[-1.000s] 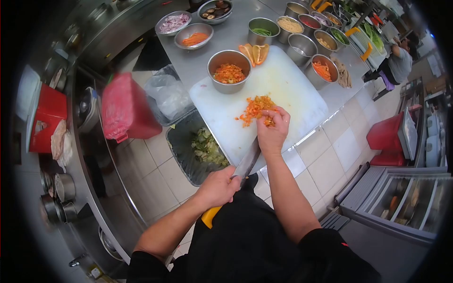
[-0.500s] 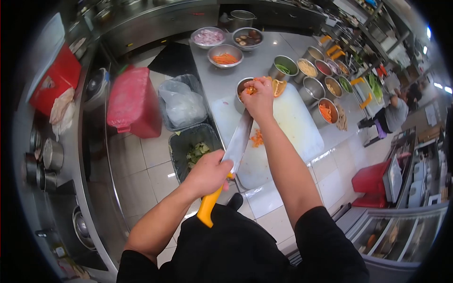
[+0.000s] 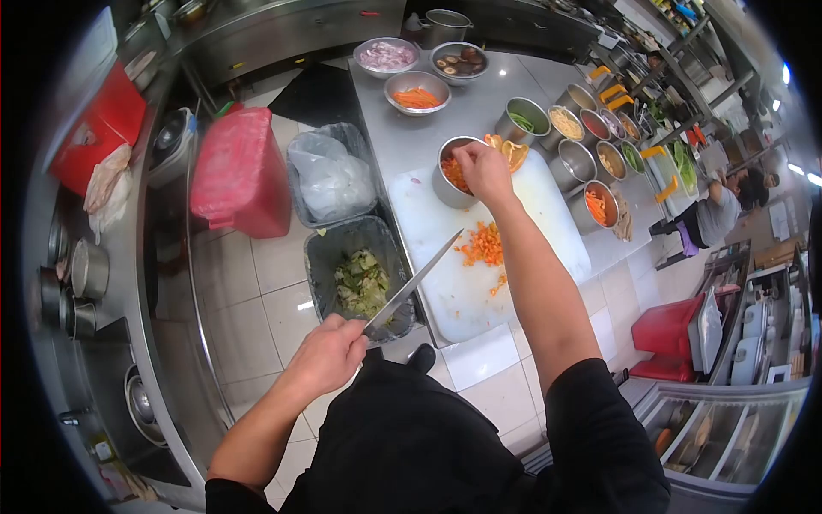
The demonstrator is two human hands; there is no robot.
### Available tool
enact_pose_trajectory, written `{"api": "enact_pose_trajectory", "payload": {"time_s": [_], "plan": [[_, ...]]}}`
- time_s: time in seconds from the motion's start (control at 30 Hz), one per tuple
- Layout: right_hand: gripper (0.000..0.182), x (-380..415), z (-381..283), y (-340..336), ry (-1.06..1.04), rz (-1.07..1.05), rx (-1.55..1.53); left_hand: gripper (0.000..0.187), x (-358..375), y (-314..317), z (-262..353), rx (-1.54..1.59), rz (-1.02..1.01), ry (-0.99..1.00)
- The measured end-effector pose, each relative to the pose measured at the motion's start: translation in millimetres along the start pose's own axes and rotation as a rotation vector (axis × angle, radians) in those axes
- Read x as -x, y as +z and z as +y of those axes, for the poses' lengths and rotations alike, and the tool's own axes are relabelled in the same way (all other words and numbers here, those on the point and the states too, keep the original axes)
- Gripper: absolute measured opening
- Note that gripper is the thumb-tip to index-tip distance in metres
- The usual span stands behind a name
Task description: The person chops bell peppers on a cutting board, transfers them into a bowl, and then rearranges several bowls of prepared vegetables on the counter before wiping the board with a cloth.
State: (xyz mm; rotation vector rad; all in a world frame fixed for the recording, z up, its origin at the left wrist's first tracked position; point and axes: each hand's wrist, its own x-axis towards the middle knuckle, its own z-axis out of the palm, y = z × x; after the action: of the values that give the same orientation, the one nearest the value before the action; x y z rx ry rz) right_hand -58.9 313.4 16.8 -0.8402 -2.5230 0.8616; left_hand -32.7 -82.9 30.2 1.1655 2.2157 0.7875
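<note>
My left hand (image 3: 330, 353) is closed round the handle of a long kitchen knife (image 3: 418, 281). Its blade slants up and right over the near left edge of a white cutting board (image 3: 548, 223). At the board's far end my right hand (image 3: 485, 174) reaches into the mouth of a metal container (image 3: 455, 190), fingers bent together; what they hold, if anything, is hidden. Diced orange vegetable (image 3: 454, 171) shows inside that container. A loose pile of the same orange dice (image 3: 482, 245) lies on the board. Cut orange pieces, perhaps bell pepper (image 3: 515, 154), rest beside the container.
Bowls of carrot strips (image 3: 416, 98), pinkish slices (image 3: 385, 56) and mushrooms (image 3: 462, 63) stand behind. Several metal containers (image 3: 575, 164) line the right. Left of the counter are a bin with green scraps (image 3: 364, 283), a bagged bin (image 3: 330, 180) and a red tub (image 3: 240, 171).
My left hand has drawn the knife down and left, away from the container, leaving more orange dice visible. My right hand's fingers, earlier full of orange dice, are lower in the container's mouth.
</note>
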Motion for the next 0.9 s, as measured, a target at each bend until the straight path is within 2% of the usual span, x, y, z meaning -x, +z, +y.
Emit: {"api": "enact_pose_trajectory", "payload": {"time_s": [0.1, 0.13, 0.23, 0.33, 0.4, 0.5, 0.57, 0.73, 0.83, 0.9], "plan": [[0.026, -7.1, 14.8, 7.8, -0.377, 0.16, 0.007, 0.026, -12.7, -3.3, 11.9, -0.098, 0.096, 0.012], [0.026, -5.8, 14.1, 1.4, -0.282, 0.129, -0.101, 0.028, -19.6, -4.3, 14.0, -0.156, 0.106, 0.017], [0.028, 9.3, 18.2, -16.0, -0.119, 0.516, -0.233, 0.034, -45.2, -7.5, 14.4, -0.307, 0.139, 0.051], [0.03, 37.4, 60.8, -42.7, 0.155, 0.43, -0.252, 0.036, -74.6, -14.5, 14.9, -0.407, 0.157, 0.094], [0.029, 65.4, 84.7, -52.5, 0.242, 0.355, -0.092, 0.036, -94.5, -15.4, 10.0, -0.475, 0.146, 0.132], [0.026, 94.4, 126.0, -32.7, 0.189, 0.237, 0.026, 0.039, -115.4, -8.2, 6.1, -0.525, 0.094, 0.144], [0.022, 111.4, 138.5, 0.1, -0.037, 0.308, 0.34, 0.041, -125.9, 2.9, 8.0, -0.51, 0.061, 0.115], [0.019, 137.3, 101.9, 8.8, -0.055, 0.09, 0.022, 0.039, -131.0, 31.3, 21.2, -0.432, -0.062, 0.088], [0.017, 158.9, 102.6, -23.9, -0.077, 0.269, -0.022, 0.039, -119.2, 27.6, 31.2, -0.413, -0.148, 0.135], [0.018, 172.3, 120.4, -35.3, -0.028, 0.399, 0.063, 0.041, -112.2, 20.8, 26.2, -0.397, -0.195, 0.192]]}}
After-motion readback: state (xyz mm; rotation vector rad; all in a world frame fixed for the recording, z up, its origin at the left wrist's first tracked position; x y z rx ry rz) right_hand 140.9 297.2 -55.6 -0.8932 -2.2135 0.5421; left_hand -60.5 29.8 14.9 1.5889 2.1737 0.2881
